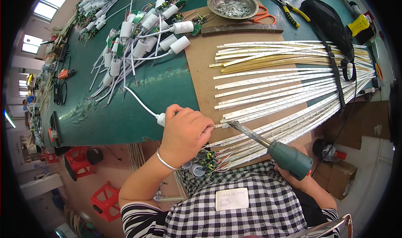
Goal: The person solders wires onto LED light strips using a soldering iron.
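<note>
My left hand is closed around a white plastic end cap, which sticks out at its left with a white cable trailing back to a pile. Its pinched fingertips are at the near end of a white LED strip; what lies between them is hidden. My right hand grips a soldering iron by its green handle, and the dark tip meets the strip's end just right of my left fingers. Several more LED strips lie side by side on a brown board.
White caps with cables and green circuit boards are heaped at the far left. Beyond the strips are a metal bowl of solder bits, orange-handled scissors, a dark bar and yellow-handled pliers. Wired strips with caps rest by my apron.
</note>
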A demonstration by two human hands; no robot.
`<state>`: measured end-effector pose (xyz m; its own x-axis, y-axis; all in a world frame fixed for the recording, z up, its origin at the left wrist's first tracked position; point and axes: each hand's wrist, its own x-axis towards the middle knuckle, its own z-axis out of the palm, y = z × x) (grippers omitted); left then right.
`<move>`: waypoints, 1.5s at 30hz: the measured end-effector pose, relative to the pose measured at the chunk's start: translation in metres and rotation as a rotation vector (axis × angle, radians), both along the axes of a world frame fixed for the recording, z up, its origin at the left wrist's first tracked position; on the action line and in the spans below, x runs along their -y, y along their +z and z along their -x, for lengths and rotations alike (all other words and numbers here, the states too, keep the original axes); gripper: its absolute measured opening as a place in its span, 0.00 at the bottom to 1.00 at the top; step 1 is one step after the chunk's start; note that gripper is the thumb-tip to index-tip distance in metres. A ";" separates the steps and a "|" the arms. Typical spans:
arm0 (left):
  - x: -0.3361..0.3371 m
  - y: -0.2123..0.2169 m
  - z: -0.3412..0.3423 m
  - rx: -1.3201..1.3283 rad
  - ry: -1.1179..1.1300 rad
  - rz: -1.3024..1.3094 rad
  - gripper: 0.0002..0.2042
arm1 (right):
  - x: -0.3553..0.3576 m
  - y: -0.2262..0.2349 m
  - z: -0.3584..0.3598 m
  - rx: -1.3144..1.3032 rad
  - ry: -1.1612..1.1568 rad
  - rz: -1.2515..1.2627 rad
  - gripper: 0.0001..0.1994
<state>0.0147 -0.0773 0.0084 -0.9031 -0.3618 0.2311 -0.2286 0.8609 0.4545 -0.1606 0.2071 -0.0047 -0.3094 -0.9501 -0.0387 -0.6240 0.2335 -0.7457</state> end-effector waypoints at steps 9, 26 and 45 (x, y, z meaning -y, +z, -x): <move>-0.003 -0.006 0.004 -0.042 0.000 0.094 0.08 | 0.000 0.000 0.004 -0.039 0.063 0.040 0.23; -0.002 -0.007 0.003 -0.034 -0.016 0.093 0.08 | 0.019 0.009 0.003 -0.128 0.151 0.067 0.24; -0.001 -0.005 0.005 -0.014 -0.027 0.095 0.07 | 0.008 0.016 0.003 0.209 -0.029 -0.009 0.17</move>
<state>0.0101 -0.0761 0.0033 -0.9087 -0.3133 0.2758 -0.1990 0.9059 0.3737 -0.1636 0.1994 0.0109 -0.3206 -0.9404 -0.1131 -0.4485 0.2559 -0.8563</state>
